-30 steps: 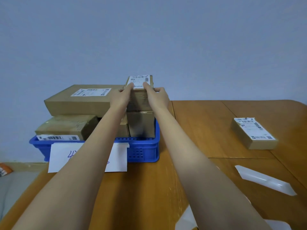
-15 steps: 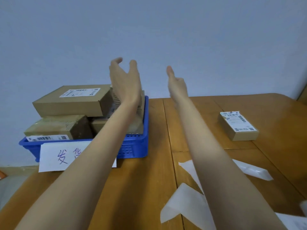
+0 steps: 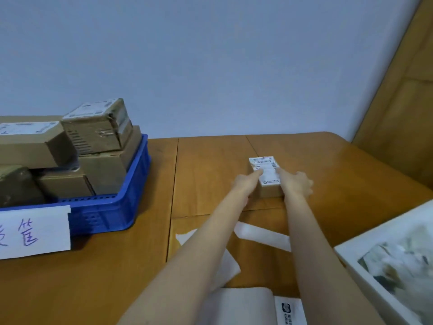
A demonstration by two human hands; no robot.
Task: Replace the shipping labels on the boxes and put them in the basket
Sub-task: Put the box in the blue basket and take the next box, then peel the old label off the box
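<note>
Right of centre in the frame, the left hand (image 3: 244, 185) and right hand (image 3: 295, 184) clasp the small labelled box (image 3: 266, 177) from either side on the table (image 3: 339, 174), fingers curled around it (presumably to lift it), well apart from the blue basket (image 3: 112, 212) at left.

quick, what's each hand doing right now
Left hand: on the small box, index finger straight along its label; grip cannot be told.
Right hand: fingers curled round the box's right side.
</note>
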